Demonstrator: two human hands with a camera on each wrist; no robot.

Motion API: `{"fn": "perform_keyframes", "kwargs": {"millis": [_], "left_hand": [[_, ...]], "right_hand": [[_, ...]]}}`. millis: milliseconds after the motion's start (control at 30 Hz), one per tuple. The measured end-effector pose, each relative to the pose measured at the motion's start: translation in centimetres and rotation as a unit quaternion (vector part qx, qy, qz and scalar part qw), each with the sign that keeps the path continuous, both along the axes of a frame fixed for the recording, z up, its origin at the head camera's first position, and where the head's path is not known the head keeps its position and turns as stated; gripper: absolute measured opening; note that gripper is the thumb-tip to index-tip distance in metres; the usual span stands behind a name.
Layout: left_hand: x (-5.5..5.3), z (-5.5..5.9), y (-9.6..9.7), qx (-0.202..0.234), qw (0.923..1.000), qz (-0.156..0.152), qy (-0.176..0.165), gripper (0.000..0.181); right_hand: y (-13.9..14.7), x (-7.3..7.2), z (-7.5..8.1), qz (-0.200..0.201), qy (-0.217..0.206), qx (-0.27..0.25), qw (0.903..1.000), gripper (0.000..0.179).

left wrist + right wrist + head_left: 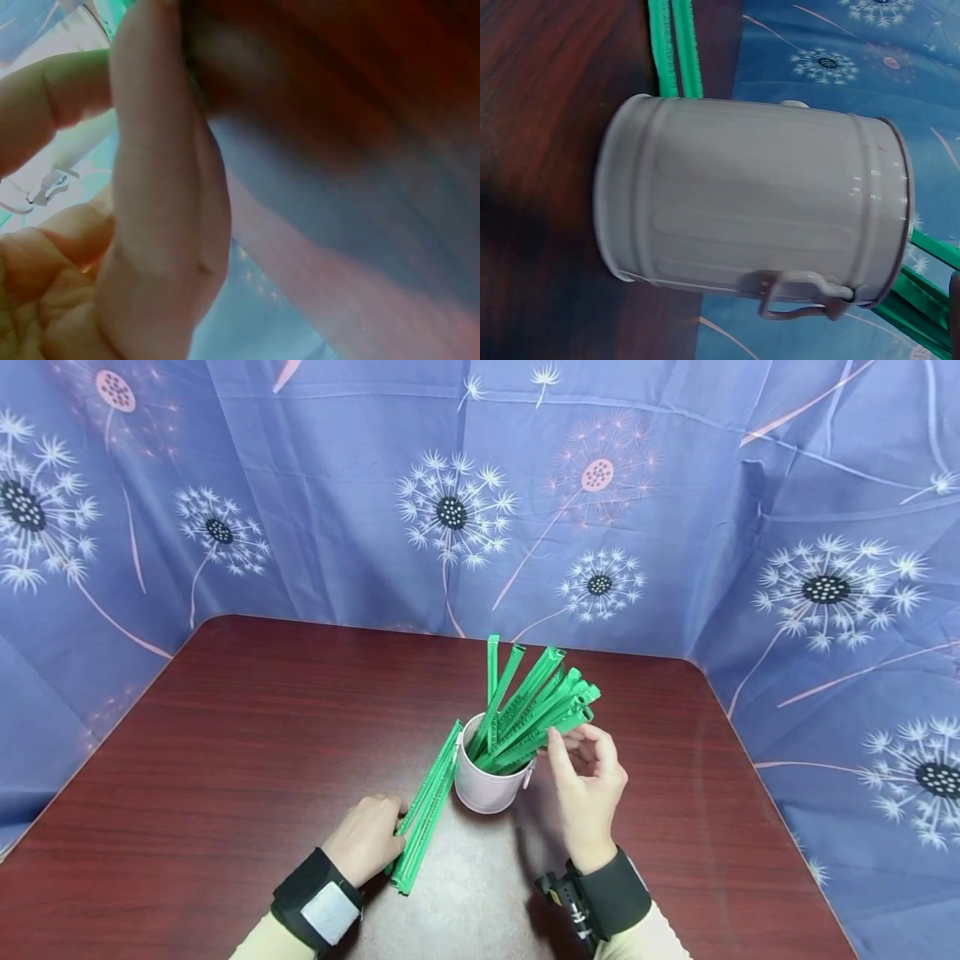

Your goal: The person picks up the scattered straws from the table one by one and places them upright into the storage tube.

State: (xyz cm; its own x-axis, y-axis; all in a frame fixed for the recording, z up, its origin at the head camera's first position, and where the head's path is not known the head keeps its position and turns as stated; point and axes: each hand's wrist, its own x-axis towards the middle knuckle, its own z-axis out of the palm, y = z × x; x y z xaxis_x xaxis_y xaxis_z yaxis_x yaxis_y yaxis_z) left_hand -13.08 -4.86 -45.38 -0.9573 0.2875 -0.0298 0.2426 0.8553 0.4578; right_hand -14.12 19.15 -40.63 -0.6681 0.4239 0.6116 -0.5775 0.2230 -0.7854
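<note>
A small white metal bucket [487, 787] stands upright on the table and holds several long green stick packets [525, 710], most leaning right over its rim. My right hand [588, 785] is at the right of the rim, thumb and fingers pinching the lowest leaning packets; in the right wrist view only a fingertip shows at the edge. Left of the bucket, my left hand [367, 835] grips a few more green stick packets [429, 814] that slant along the bucket's side. In the left wrist view my fingers [161, 172] hide most of those packets.
The dark red wooden table [225, 760] has rounded far corners. Blue cloth with dandelion prints [337, 485] hangs behind it and at both sides. A looped handle [802, 296] sticks out from the bucket's side near the rim.
</note>
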Motion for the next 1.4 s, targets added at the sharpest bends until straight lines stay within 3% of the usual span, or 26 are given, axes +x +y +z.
{"fn": "perform_keyframes", "kwargs": {"millis": [267,433,667,933,1033,1200,1300,1400], "left_hand": [[0.0,-0.1,-0.1,0.002,1.0,-0.006,-0.006,0.018],[0.1,0.0,-0.1,0.015,0.9999,-0.006,-0.001,0.016],[0.4,0.3,-0.1,0.067,0.9974,0.014,0.022,0.024],[0.4,0.7,0.6,0.127,0.988,0.023,0.084,0.021],[0.4,0.9,0.7,0.141,0.9838,0.025,0.107,0.016],[0.6,1.3,0.9,0.153,0.9817,0.026,0.11,0.015],[0.7,1.3,0.9,0.168,0.9774,0.007,0.128,0.018],[0.7,1.2,1.0,0.179,0.9687,-0.021,0.171,0.02]], "right_hand": [[-0.1,-0.2,-0.9,-0.043,-0.037,0.102,0.9932,0.014],[0.0,-0.3,-1.1,-0.047,-0.053,0.117,0.9906,0.015],[-0.1,-0.2,-1.2,0.005,-0.078,0.009,0.9969,0.031],[-0.5,0.4,-0.5,0.063,-0.067,-0.054,0.9943,0.021],[-0.9,0.7,-0.1,0.095,-0.053,-0.054,0.9926,0.021],[-1.7,1.2,0.8,0.123,-0.046,-0.027,0.991,0.024],[-2.1,1.5,1.1,0.133,-0.048,-0.004,0.99,0.025],[-2.4,1.8,1.3,0.143,-0.047,0.013,0.9886,0.029]]}}
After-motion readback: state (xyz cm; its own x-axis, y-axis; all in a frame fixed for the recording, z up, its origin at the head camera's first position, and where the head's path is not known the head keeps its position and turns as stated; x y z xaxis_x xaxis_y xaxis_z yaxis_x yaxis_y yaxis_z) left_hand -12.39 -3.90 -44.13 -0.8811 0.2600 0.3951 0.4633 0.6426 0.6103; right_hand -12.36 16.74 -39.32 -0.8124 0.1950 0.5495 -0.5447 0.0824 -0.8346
